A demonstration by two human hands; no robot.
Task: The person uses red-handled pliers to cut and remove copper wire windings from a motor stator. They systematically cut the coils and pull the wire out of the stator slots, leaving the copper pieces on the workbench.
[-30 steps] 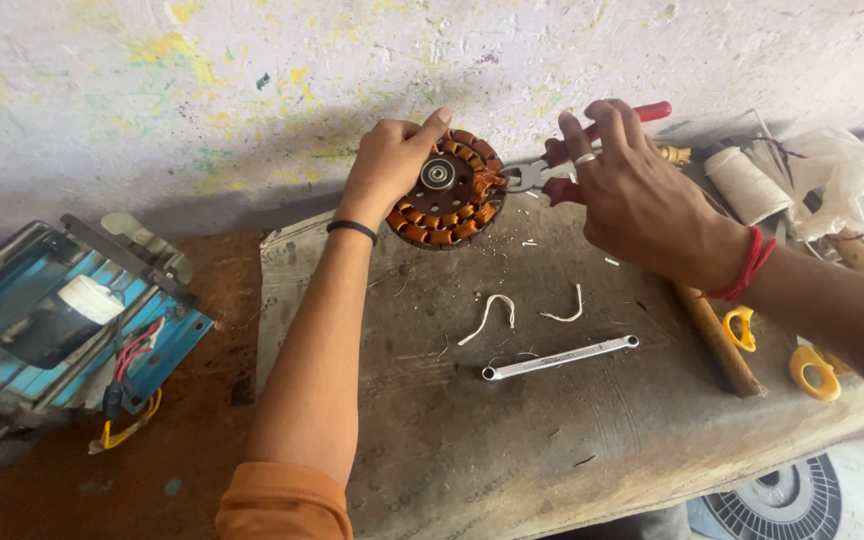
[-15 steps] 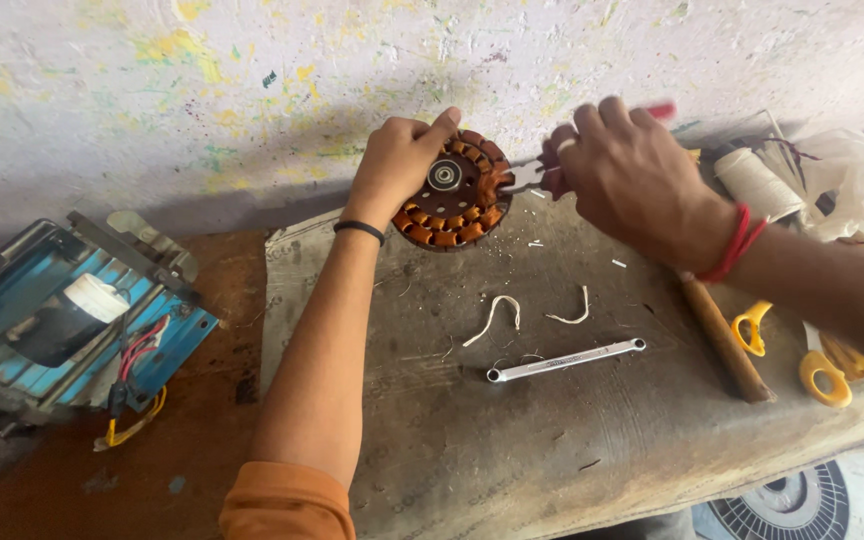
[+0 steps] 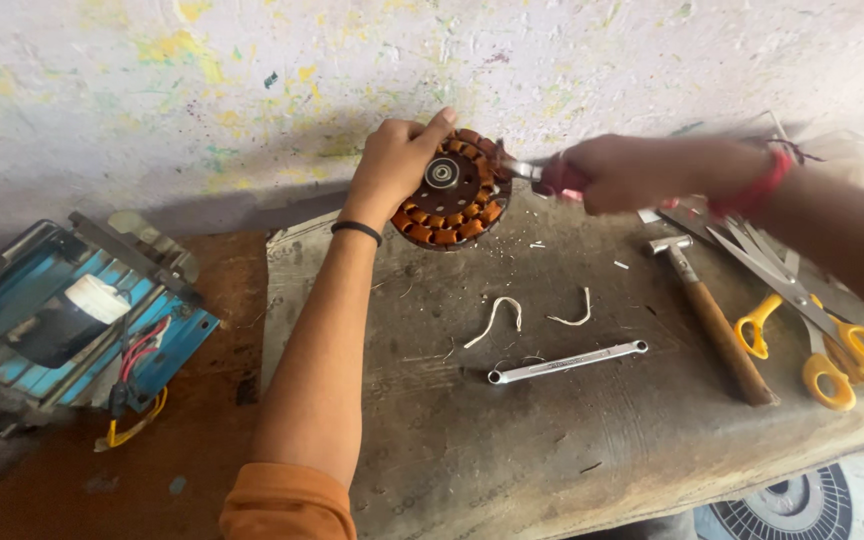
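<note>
My left hand [image 3: 394,165] grips a round motor stator [image 3: 457,190] with copper-brown coils and a bearing at its centre, propped upright near the wall on a grey worn work slab [image 3: 572,450]. My right hand [image 3: 642,172], blurred by motion, is closed on red-handled pliers [image 3: 550,176] whose metal jaws touch the stator's right rim. A black band circles my left wrist, a red thread my right wrist.
On the slab lie two white curved sleeve scraps [image 3: 497,318], a silver spanner [image 3: 567,362], a wooden-handled hammer [image 3: 717,325] and yellow-handled scissors [image 3: 812,330]. A blue winding machine [image 3: 62,310] with red and yellow wires stands at the left. A fan grille [image 3: 782,508] shows bottom right.
My right hand has swung lower and to the right with the pliers, its forearm now level across the stator's right side. The view has shifted, showing the hammer and scissors more fully.
</note>
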